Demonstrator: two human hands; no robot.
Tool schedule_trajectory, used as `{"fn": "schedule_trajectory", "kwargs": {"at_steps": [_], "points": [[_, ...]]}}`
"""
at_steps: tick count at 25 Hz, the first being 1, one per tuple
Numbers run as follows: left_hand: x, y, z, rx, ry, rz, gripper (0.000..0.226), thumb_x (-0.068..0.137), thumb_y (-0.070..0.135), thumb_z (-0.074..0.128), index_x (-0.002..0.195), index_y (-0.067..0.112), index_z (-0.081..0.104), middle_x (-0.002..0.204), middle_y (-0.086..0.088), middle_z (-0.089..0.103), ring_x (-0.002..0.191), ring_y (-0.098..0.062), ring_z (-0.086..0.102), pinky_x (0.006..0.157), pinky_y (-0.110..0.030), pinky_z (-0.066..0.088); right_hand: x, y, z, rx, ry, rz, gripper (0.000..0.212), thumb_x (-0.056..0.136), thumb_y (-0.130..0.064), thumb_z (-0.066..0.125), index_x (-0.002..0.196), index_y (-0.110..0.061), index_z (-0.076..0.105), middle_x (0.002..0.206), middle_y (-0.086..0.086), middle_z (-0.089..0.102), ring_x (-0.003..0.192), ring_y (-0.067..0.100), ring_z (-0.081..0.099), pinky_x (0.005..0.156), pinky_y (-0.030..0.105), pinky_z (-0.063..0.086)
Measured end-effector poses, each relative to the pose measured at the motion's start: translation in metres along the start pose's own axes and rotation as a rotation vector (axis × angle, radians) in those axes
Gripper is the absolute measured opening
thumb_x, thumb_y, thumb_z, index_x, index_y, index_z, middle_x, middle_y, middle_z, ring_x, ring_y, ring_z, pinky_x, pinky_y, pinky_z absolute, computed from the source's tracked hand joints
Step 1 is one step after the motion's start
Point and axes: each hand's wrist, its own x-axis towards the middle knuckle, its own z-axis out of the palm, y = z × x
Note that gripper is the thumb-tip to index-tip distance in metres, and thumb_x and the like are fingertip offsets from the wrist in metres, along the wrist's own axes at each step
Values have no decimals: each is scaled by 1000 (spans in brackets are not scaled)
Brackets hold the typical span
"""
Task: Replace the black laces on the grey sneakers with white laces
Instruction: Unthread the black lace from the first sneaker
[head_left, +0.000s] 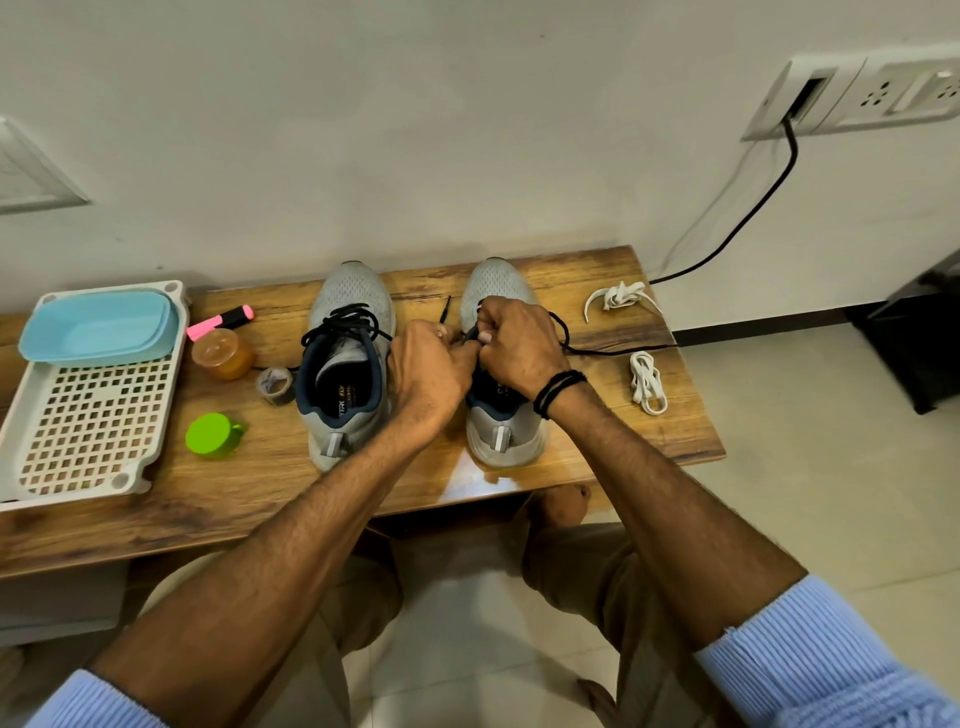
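Observation:
Two grey sneakers stand toes-away on the wooden table (249, 493). The left sneaker (347, 358) still carries its loosened black lace (343, 319). Over the lacing of the right sneaker (501, 426), my left hand (428, 371) and my right hand (517, 343) meet, both pinching its black lace. One lace end (618, 351) trails right across the table, another tip (445, 309) sticks up between the shoes. Two white laces lie to the right: one (621, 296) at the back, one bundled (647, 382) nearer. The hands hide the right sneaker's eyelets.
A white perforated tray (93, 415) holding a blue tub (98, 325) sits at the left. Near it lie a pink highlighter (221, 319), an orange jar (222, 353), a tape roll (275, 384) and a green cap (213, 435). A black cable (753, 208) hangs from a wall socket.

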Motion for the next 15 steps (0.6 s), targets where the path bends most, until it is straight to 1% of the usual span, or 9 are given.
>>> {"fn": "schedule_trajectory", "kwargs": {"at_steps": [1,3,4,5,7,9,12,13,15], "points": [[0,0,-1,10,1,3,16,78,26,72,67,14,68,65,-7,68,70,-26,72,55,-47,57,0,-1,2,-6,18,14,14,77,2,55,78,-12,53,76,1,58,73,18,49,61,29,36],[0,0,0,9,13,8,19,79,21,72,68,5,71,64,-14,68,57,-21,63,51,-48,54,2,-3,6,-21,24,29,13,77,0,56,81,-12,54,79,4,61,74,19,49,62,28,35],[-2,2,-1,9,23,12,21,80,21,72,68,4,72,61,-15,67,52,-21,58,49,-48,52,3,-4,7,-25,17,26,12,78,0,56,81,-11,55,80,5,61,75,19,49,62,27,34],[-3,5,-1,6,31,13,22,80,23,73,68,4,72,59,-15,65,51,-24,57,48,-48,52,3,-4,7,-24,6,16,11,78,0,55,81,-11,54,79,4,60,75,19,49,62,27,33],[-3,8,-1,-1,48,7,24,81,26,73,68,6,74,59,-16,65,52,-30,59,48,-46,52,2,-3,2,-6,-15,1,12,77,0,54,78,-12,52,76,2,58,74,21,50,62,27,32],[1,8,-6,10,68,-4,18,82,23,71,71,11,77,59,-16,65,52,-24,60,50,-44,54,0,1,-3,21,-14,9,13,77,1,54,78,-12,54,76,2,60,76,22,53,61,29,36],[5,3,-11,-47,75,-17,10,81,18,71,81,16,81,60,-6,70,61,-19,70,54,-41,59,1,9,-8,118,18,62,14,81,-1,58,79,-14,57,80,1,65,79,20,58,65,30,45],[4,3,-10,-47,63,-20,10,80,20,72,82,17,81,61,-6,71,64,-19,72,54,-41,59,1,10,-9,128,28,71,15,82,-2,59,80,-16,56,81,0,65,81,20,59,64,29,44],[0,6,-7,-11,47,-30,11,77,24,72,78,16,80,62,-8,71,65,-19,72,56,-42,58,5,12,-10,148,60,85,15,85,-4,62,81,-17,57,83,-2,64,83,18,59,64,25,38]]}}
